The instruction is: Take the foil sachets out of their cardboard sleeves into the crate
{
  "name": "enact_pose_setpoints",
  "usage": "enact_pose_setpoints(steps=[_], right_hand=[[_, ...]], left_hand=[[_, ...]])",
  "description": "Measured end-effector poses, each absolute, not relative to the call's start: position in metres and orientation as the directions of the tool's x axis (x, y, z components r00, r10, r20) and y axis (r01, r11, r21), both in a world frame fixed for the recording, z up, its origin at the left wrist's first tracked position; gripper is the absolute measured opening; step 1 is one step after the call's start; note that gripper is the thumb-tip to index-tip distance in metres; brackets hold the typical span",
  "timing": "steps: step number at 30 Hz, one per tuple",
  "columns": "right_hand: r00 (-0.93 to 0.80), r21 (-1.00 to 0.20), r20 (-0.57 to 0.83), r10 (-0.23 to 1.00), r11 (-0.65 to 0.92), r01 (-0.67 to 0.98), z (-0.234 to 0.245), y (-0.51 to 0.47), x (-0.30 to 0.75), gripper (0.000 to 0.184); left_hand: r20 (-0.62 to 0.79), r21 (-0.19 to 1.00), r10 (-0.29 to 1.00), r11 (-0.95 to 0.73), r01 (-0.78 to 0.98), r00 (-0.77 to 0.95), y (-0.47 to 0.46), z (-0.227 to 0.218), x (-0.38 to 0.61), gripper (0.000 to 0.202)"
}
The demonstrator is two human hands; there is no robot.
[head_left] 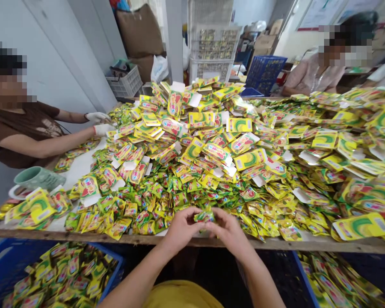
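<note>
The person's bare left hand (183, 227) and bare right hand (227, 230), both half-curled, pinched small, shiny green-and-yellow plastic sachets (205, 215) between them near the brown wooden table edge (141, 239).

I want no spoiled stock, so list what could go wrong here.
The cartons are heaped loosely and might slide down over the small sachets. Any along the table's front edge could be nudged off by the left hand, perhaps into the left blue crate below. The mug sits close to cartons; if knocked, any drink inside, which I cannot make out, might wet them.
</note>
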State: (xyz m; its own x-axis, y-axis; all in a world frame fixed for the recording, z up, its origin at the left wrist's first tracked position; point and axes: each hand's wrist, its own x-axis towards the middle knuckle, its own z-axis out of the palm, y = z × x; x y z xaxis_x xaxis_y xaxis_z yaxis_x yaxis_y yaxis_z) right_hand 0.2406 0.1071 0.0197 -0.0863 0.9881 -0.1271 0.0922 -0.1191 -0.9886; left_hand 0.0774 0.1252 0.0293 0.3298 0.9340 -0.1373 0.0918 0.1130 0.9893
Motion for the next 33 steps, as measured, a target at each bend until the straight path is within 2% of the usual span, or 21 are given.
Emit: enact_pose_setpoints(steps=[2, 4, 6, 8, 10, 11, 13, 16, 17, 19, 21, 23, 26, 27, 30, 33], right_hand=[[-0.093, -0.984, -0.175, 0.980, -0.173, 0.036, 0.016, 0.103, 0.242, 0.023], [-0.007, -0.984, -0.177, 0.984, -0.177, 0.003, 0.011, 0.099, 0.246, 0.026], [0.079, -0.983, -0.182, 0.980, -0.182, -0.012, 0.004, 0.092, 0.251, 0.028], [0.133, -0.981, -0.192, 0.972, -0.193, -0.008, -0.003, 0.086, 0.255, 0.029], [0.161, -0.981, -0.188, 0.969, -0.193, 0.019, -0.011, 0.079, 0.258, 0.029], [0.164, -0.982, -0.176, 0.971, -0.185, 0.041, -0.015, 0.077, 0.258, 0.029], [0.164, -0.983, -0.146, 0.976, -0.161, 0.087, -0.022, 0.074, 0.258, 0.029], [0.151, -0.985, -0.115, 0.982, -0.133, 0.114, -0.026, 0.072, 0.257, 0.030], [0.145, -0.986, -0.120, 0.982, -0.135, 0.102, -0.026, 0.072, 0.257, 0.031], [0.162, -0.988, -0.144, 0.976, -0.152, 0.040, -0.020, 0.072, 0.259, 0.032], [0.247, -0.988, -0.152, 0.957, -0.145, -0.048, -0.009, 0.073, 0.262, 0.030], [0.405, -0.991, -0.111, 0.908, -0.071, -0.113, 0.008, 0.078, 0.266, 0.026], [0.582, -0.991, 0.026, 0.813, 0.100, -0.095, 0.038, 0.093, 0.266, 0.022], [0.568, -0.990, 0.071, 0.820, 0.129, -0.062, 0.047, 0.099, 0.263, 0.021], [0.382, -0.979, 0.187, 0.905, 0.142, 0.145, 0.059, 0.115, 0.248, 0.017], [0.177, -0.920, 0.242, 0.954, 0.168, 0.354, 0.058, 0.121, 0.232, 0.015]], left_hand=[[-0.120, 0.979, 0.910, 0.041, 0.201, 0.397, 0.134, 0.033, 0.076, 0.021], [-0.064, 0.946, 0.895, -0.087, 0.313, 0.442, 0.149, 0.044, 0.076, 0.023], [0.116, 0.866, 0.887, -0.311, 0.393, 0.446, 0.173, 0.063, 0.082, 0.025], [0.351, 0.677, 0.801, -0.575, 0.460, 0.485, 0.204, 0.086, 0.095, 0.028], [0.454, 0.418, 0.669, -0.743, 0.523, 0.588, 0.239, 0.108, 0.114, 0.041], [0.434, 0.308, 0.633, -0.773, 0.555, 0.641, 0.257, 0.117, 0.125, 0.048], [0.286, 0.178, 0.649, -0.759, 0.626, 0.705, 0.287, 0.130, 0.146, 0.058], [0.013, 0.130, 0.701, -0.708, 0.694, 0.713, 0.313, 0.140, 0.166, 0.059], [-0.011, 0.122, 0.704, -0.704, 0.700, 0.710, 0.315, 0.142, 0.167, 0.056], [0.076, 0.102, 0.703, -0.711, 0.696, 0.707, 0.309, 0.145, 0.162, 0.052], [0.240, 0.111, 0.689, -0.720, 0.685, 0.684, 0.289, 0.145, 0.146, 0.047], [0.325, 0.181, 0.673, -0.733, 0.655, 0.664, 0.259, 0.139, 0.126, 0.041], [0.264, 0.376, 0.705, -0.704, 0.603, 0.658, 0.206, 0.115, 0.098, 0.035], [0.229, 0.447, 0.733, -0.664, 0.600, 0.640, 0.189, 0.104, 0.091, 0.037], [0.171, 0.625, 0.860, -0.473, 0.622, 0.482, 0.150, 0.068, 0.077, 0.049], [0.142, 0.719, 0.950, -0.293, 0.630, 0.279, 0.127, 0.041, 0.070, 0.054]])
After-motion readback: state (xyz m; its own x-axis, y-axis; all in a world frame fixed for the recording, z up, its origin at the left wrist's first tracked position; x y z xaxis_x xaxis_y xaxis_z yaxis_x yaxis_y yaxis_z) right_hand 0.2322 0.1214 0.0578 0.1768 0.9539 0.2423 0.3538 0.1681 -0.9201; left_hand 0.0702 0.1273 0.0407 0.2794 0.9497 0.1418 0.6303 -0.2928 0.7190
